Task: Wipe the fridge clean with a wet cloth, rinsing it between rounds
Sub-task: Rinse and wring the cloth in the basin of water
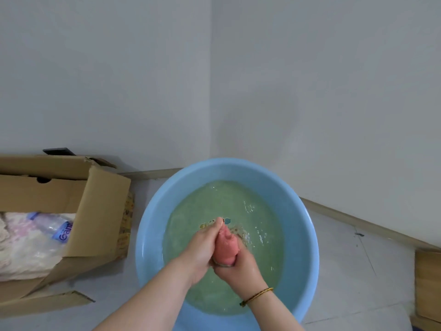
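Observation:
A pink cloth (228,247) is bunched into a tight roll above the water in a round blue basin (152,225) on the floor. My left hand (202,249) grips the cloth's upper part from the left. My right hand (236,268), with a cord bracelet on the wrist, grips its lower end from below. Both hands hold it over the middle of the basin. The water (191,225) looks greenish and rippled. The fridge is not in view.
An open cardboard box (95,206) stands left of the basin, holding a plastic water bottle (53,226) and pale fabric. White walls meet in a corner behind the basin. A wooden piece (428,283) sits at the right edge. The floor is grey tile.

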Tool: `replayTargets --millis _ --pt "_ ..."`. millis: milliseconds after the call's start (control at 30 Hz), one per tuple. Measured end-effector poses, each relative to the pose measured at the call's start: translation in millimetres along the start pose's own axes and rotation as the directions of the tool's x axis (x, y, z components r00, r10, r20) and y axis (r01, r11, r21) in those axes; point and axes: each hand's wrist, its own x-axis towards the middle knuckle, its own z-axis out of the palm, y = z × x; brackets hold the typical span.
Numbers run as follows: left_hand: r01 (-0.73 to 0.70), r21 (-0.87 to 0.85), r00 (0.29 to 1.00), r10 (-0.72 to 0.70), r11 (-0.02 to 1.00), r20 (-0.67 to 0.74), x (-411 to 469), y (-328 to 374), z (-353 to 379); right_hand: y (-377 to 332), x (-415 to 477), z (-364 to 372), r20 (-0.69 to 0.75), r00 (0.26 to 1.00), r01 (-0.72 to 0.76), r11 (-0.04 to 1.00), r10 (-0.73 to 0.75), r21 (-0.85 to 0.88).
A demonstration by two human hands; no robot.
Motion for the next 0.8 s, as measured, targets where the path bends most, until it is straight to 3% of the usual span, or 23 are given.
replayTargets --millis 67,133,200,267,333,367,433,467,533,600,633,667,733,800 --pt "-0.01 0.067 0.998 0.005 0.998 0.065 -2 10 -4 -14 3 -6 0.021 0.999 0.033 0.951 -0.028 -0.307" --pt "-0.028 0.187 0.993 0.007 0.982 0.114 -1 15 -7 -17 8 -12 -0.104 0.969 0.108 0.76 -0.225 -0.641" --pt "-0.015 0.273 0.981 -0.039 0.962 0.19 -8 23 -9 -18 9 -21 -0.145 0.866 0.205 0.604 -0.479 -0.77" --pt "0.08 0.256 0.933 -0.162 0.963 0.321 -15 32 -15 -25 9 -31 -0.075 0.773 0.301 0.468 -0.63 -0.831" --pt "0.2 0.288 0.835 -0.317 0.936 0.45 -21 41 -20 -41 5 -41 0.034 0.718 0.348 0.317 -0.696 -0.882" --pt "0.193 0.4 0.794 -0.382 0.896 0.473 -25 44 -18 -48 2 -43 0.1 0.73 0.349 0.244 -0.676 -0.905" --pt "0.019 0.725 0.805 -0.44 0.688 0.397 -29 46 -8 -57 0 -42 0.205 0.821 0.343 0.174 -0.533 -0.923" --pt "-0.078 0.857 0.851 -0.413 0.509 0.323 -28 46 -2 -60 1 -39 0.217 0.861 0.339 0.202 -0.46 -0.919" --pt "-0.229 0.968 0.926 -0.284 0.098 0.248 -26 46 6 -71 0 -36 0.229 0.874 0.308 0.125 -0.428 -0.943" --pt "-0.293 0.941 0.954 -0.117 -0.168 0.277 -25 47 10 -83 -3 -38 0.25 0.925 0.296 0.132 -0.285 -0.946" --pt "-0.304 0.909 0.952 -0.077 -0.286 0.295 -26 49 11 -85 -2 -38 0.239 0.964 0.259 0.198 -0.12 -0.945" --pt "-0.324 0.864 0.942 -0.044 -0.386 0.334 -25 51 10 -88 -2 -37 0.208 0.977 0.183 0.297 0.053 -0.937" --pt "-0.396 0.737 0.886 -0.018 -0.548 0.463 -27 57 7 -96 -1 -38 0.2 0.956 0.073 0.485 0.216 -0.871" --pt "-0.469 0.627 0.762 0.073 -0.622 0.643 -29 65 2 -100 2 -43 0.256 0.893 -0.102 0.721 0.37 -0.685"
